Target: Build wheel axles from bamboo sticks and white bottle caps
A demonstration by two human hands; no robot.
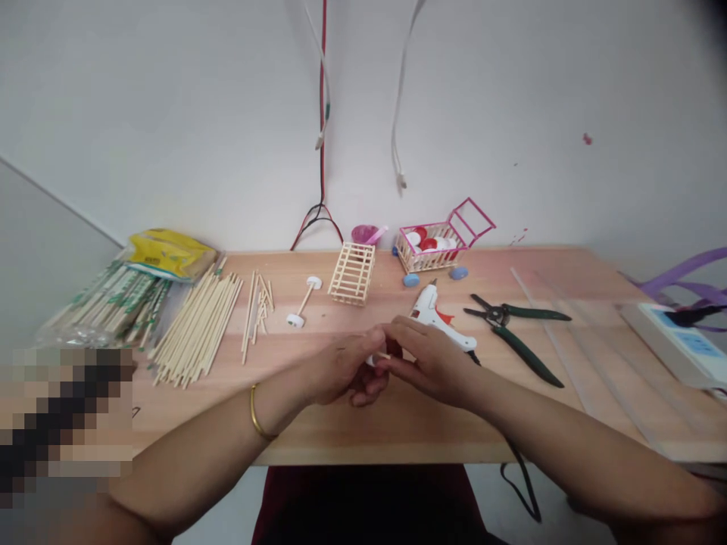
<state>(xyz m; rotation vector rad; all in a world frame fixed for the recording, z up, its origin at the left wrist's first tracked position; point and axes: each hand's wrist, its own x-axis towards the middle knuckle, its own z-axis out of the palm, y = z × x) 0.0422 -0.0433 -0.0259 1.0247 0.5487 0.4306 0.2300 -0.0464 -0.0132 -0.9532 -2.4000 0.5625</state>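
Note:
Over the front half of the wooden table, my left hand point(349, 371) and my right hand point(429, 356) meet, fingers bent together. A small white cap point(371, 361) shows between them, gripped by my left fingers. The end of a short wooden stick point(384, 355) sticks out beside it, pinched by my right hand; whether it touches the cap is hidden. Just behind my right hand lies a white hot glue gun point(437, 314). To the left rests a stick axle point(305, 299) with a white cap on each end. Beyond stands a small slatted stick basket point(352, 274).
A pink-rimmed stick cart point(435, 246) holding red and white caps stands at the back. Pruning shears point(503, 314) lie open at right, near a power strip point(675, 344). Loose sticks point(198, 329), short cut pieces point(262, 303) and a yellow packet point(167, 253) occupy the left.

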